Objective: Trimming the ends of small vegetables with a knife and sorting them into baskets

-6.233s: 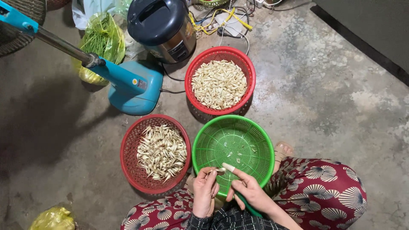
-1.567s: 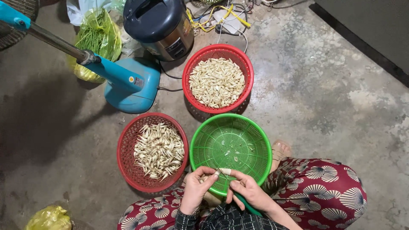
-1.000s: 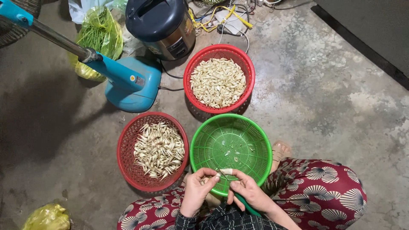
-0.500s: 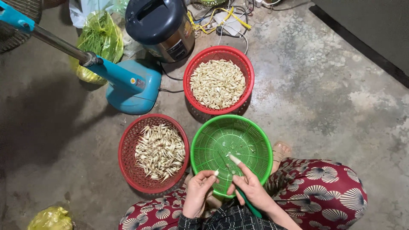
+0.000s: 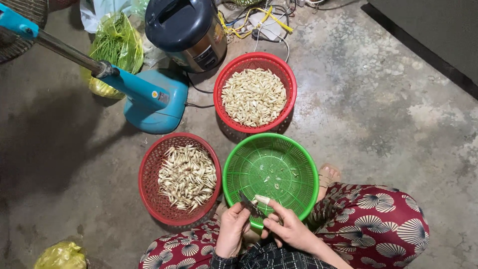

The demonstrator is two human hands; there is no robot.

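From the head view I look straight down at a concrete floor [image 5: 378, 109]. My left hand [image 5: 233, 230] and right hand [image 5: 289, 230] meet over the near rim of the green basket [image 5: 234, 169]. The left hand pinches a small dark knife [image 5: 247, 203], its blade angled toward the right hand. The right hand is clenched around a pale clove [image 5: 262, 200], whose tip pokes out above the fingers and touches the blade. The green basket holds only a few pale scraps.

Just left of it, touching rims, sits a red basket [image 5: 149, 194] heaped with unpeeled pieces with brownish tips. Beyond the green one stands another red basket [image 5: 291, 94] full of clean pale cloves. A blue fan base [image 5: 149, 102] with its metal pole stands left of that basket, a dark rice cooker [image 5: 186, 30] behind it, and a yellow bag of greens [image 5: 112, 47] farther left. My patterned trousers [image 5: 383, 224] fill the near edge.
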